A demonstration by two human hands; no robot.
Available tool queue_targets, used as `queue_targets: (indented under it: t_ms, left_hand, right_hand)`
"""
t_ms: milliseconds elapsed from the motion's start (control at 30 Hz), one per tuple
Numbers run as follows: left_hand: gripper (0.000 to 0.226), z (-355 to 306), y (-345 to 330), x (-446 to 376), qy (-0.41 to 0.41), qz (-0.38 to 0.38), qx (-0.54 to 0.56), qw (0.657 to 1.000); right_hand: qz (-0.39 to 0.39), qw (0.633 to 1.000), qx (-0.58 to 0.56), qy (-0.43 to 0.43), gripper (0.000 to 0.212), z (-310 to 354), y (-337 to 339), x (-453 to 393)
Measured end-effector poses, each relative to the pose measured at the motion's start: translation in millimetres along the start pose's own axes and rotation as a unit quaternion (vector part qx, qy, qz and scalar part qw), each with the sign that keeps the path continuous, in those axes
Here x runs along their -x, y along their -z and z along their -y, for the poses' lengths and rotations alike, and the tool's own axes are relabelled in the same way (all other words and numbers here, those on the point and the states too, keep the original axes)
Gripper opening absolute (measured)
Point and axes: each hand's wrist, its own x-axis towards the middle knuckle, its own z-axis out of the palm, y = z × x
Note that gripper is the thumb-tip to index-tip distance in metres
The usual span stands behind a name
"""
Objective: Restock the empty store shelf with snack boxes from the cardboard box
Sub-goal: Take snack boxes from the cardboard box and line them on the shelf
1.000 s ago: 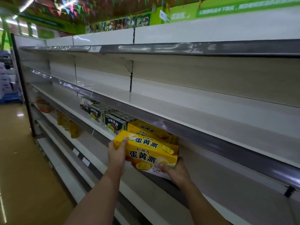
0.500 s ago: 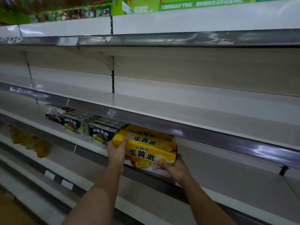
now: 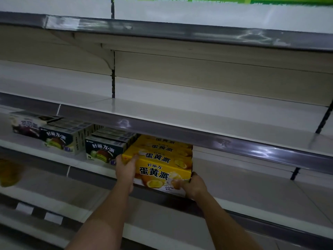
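Between both hands: yellow snack box, at the shelf front edge.
Left grip: clasps the box's left end.
Right grip: pinches its lower right corner.
Behind box: more yellow boxes.
Left of grips: dark boxes.

The yellow cardboard snack box has a glossy printed face, as do the dark cardboard boxes left of it. The white shelf boards look smooth and matt, fronted by shiny grey price-rail strips.

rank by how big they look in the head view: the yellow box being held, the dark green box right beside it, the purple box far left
1. yellow box, nearest the camera, which enlarges it
2. dark green box
3. purple box, blurred and farther off, so its lower rank is unsure
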Motion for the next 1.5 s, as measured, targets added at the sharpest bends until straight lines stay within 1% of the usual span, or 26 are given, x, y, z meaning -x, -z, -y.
queue_targets:
  t_ms: [67, 133, 233, 367, 467, 567, 667, 700, 767, 833, 900, 1000, 1100, 1300, 1433, 1500]
  left_hand:
    - [0.052, 4, -1, -4, 0.011, 0.006, -0.006, 1.000]
    - [0.054, 7, -3, -9, 0.017, 0.008, -0.012, 1.000]
    - [0.050, 8, -6, -16, 0.035, 0.004, -0.016, 0.999]
    - [0.034, 8, -8, -20, 0.047, 0.004, -0.030, 0.998]
    - [0.034, 8, -7, -20, 0.036, 0.007, -0.046, 0.998]
    - [0.046, 12, -7, -20, 0.008, 0.002, -0.082, 0.997]
    - [0.062, 21, -5, -25, -0.004, -0.033, -0.134, 0.990]
    - [0.067, 22, -4, -24, -0.003, -0.043, -0.140, 0.989]
    - [0.070, 19, -3, -18, -0.005, -0.042, -0.129, 0.991]
    - [0.067, 10, -3, -8, -0.007, -0.027, -0.113, 0.993]
    - [0.063, 6, -4, -1, -0.009, -0.022, -0.104, 0.994]
    - [0.055, 5, -4, 6, -0.013, -0.028, -0.119, 0.992]
    - [0.052, 8, -5, 16, -0.012, -0.045, -0.123, 0.991]
    - [0.043, 15, -11, 48, -0.027, -0.083, -0.136, 0.987]
    - [0.045, 21, -15, 74, -0.019, -0.116, -0.147, 0.982]
    - [0.049, 24, -15, 88, -0.007, -0.135, -0.155, 0.979]
  right_hand:
    - [-0.009, 1.000, -0.013, -0.009, 0.041, 2, -1, -3]
    - [-0.022, 1.000, -0.013, -0.009, 0.047, 3, -2, -6]
    - [-0.022, 1.000, 0.017, -0.006, 0.053, 4, -1, -10]
    - [-0.014, 1.000, 0.000, -0.005, 0.050, 3, -2, -15]
    - [-0.009, 1.000, -0.022, -0.014, 0.047, 2, -6, -17]
    - [-0.022, 0.997, -0.069, -0.024, 0.044, 4, -8, -12]
    - [-0.032, 0.996, -0.087, -0.015, 0.055, 5, -11, -9]
    - [-0.033, 0.996, -0.085, -0.017, 0.059, 7, -11, -7]
    - [-0.029, 0.996, -0.086, -0.020, 0.064, 10, -11, -5]
    - [-0.025, 0.996, -0.084, -0.025, 0.065, 12, -9, -2]
    - [-0.022, 0.997, -0.075, -0.026, 0.060, 15, -4, 2]
    - [-0.016, 0.997, -0.069, -0.011, 0.051, 16, 2, 7]
    - [0.000, 0.997, -0.071, -0.002, 0.045, 12, 7, 12]
    - [0.035, 0.998, -0.025, 0.042, 0.049, -3, 18, 20]
    - [0.057, 0.996, 0.018, 0.064, 0.051, -15, 35, 27]
    - [0.063, 0.994, 0.023, 0.083, 0.048, -21, 40, 30]
